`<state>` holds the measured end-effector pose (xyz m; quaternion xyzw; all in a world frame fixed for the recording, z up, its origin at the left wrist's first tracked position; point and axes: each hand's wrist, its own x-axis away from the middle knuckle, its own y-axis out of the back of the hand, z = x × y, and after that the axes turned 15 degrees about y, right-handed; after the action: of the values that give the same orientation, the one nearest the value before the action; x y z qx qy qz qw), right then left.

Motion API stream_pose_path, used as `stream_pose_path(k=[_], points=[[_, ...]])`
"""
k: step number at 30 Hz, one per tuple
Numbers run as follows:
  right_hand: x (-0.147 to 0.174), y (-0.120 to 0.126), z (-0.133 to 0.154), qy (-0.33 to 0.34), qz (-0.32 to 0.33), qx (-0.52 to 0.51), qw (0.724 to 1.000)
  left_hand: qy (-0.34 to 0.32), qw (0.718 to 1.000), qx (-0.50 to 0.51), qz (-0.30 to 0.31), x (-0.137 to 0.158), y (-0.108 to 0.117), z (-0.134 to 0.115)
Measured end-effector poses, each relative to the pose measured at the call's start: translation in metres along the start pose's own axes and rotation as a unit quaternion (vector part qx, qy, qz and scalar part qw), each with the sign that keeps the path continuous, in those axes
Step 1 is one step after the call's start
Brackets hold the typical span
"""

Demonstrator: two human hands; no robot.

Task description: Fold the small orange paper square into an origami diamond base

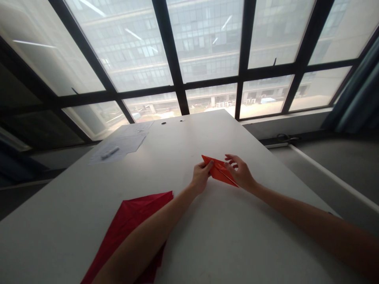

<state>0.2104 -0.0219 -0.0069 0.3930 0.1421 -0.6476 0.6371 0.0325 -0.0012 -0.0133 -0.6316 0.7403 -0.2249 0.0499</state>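
Observation:
A folded piece of orange paper (220, 172), with a slanting crease or open edge along it, is held slightly above the white table (189, 138). My left hand (202, 173) pinches its left end, thumb on top and the other fingers underneath. Over the paper's right part hovers my right hand (239, 170), its fingers apart and curved; the thumb is close to the paper, and whether it touches I cannot make out. Beneath my left forearm lies a red sheet (127, 217), creased and partly covered by the arm.
Printed sheets (127, 140) lie at the table's far left, with a white marker-like stick (109, 153) on them. Two small dark round spots mark the far tabletop. Large windows (207, 39) rise behind the table, and a blue curtain (349, 98) hangs at the right.

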Motion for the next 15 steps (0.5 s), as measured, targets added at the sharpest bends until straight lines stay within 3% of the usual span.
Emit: stream_pose_path(k=[4, 15], points=[[-0.0027, 0.0031, -0.0048, -0.114, 0.085, -0.107, 0.984, 0.001, 1.0, -0.005, 0.022, 0.0021, -0.0018, -0.0001], [-0.0041, 0.0068, 0.0016, -0.16, 0.115, -0.142, 0.97, -0.007, 0.999, 0.045, -0.013, -0.0011, 0.0032, -0.008]])
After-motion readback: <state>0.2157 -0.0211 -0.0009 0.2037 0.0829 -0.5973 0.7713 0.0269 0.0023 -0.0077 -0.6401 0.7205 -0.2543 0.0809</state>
